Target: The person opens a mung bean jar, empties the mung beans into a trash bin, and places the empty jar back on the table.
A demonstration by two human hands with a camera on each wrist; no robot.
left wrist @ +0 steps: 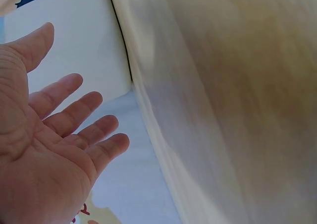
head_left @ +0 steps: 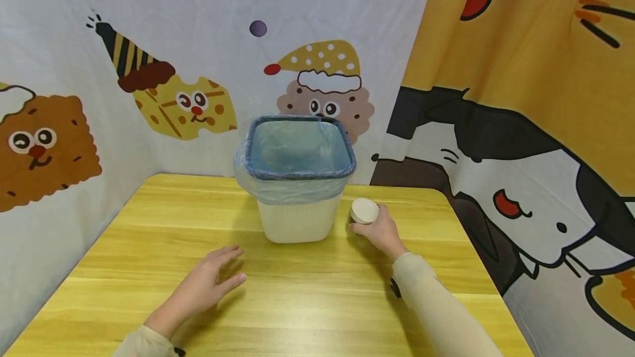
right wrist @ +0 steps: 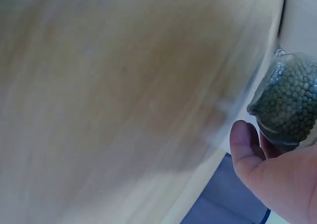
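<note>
My right hand [head_left: 381, 233] grips a small clear jar with a white lid [head_left: 365, 211], just right of the bin. Through its side, the right wrist view shows many small green beans in the jar [right wrist: 290, 97]. Whether the jar's base touches the table cannot be told. A white bin [head_left: 297, 219] with a dark blue rim stands at the table's back, lined with a thin bluish plastic bag [head_left: 297, 189] folded over the rim. My left hand [head_left: 210, 280] is in front of the bin at left, fingers spread and holding nothing; its palm [left wrist: 44, 169] shows in the left wrist view.
The yellow wood-grain table [head_left: 297, 302] has its back edge close to a white cloth [head_left: 198, 15] printed with cartoon food. To the right hangs a yellow curtain [head_left: 526, 59] with animal drawings, close to the table's right edge.
</note>
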